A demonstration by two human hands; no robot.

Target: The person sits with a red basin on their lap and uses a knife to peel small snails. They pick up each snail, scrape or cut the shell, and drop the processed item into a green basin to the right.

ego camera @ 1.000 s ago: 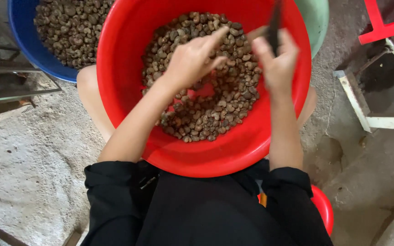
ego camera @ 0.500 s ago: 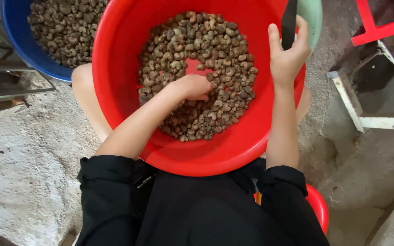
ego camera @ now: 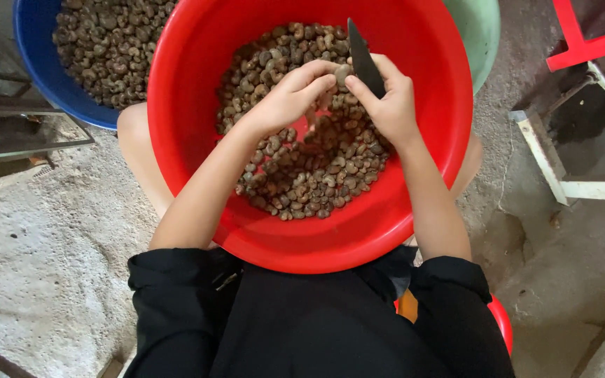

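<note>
Rough concrete floor, red basin (ego camera: pixel 197 105) center: our left hand (ego camera: pixel 290 96) pinches one nut (ego camera: pixel 343 73), small, hard, prob slippery, w/ right hand (ego camera: pixel 388 105) fisted round knife (ego camera: pixel 363 61).

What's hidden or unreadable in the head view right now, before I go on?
- Knife handle: hidden inside the right hand; only the dark blade shows.
- Nut pinched by the left hand: fingers cover most of it, so its state is unclear.
- Red basin floor: mostly buried under nuts.
- Blue basin and green basin: cut off by the top edge.
</note>
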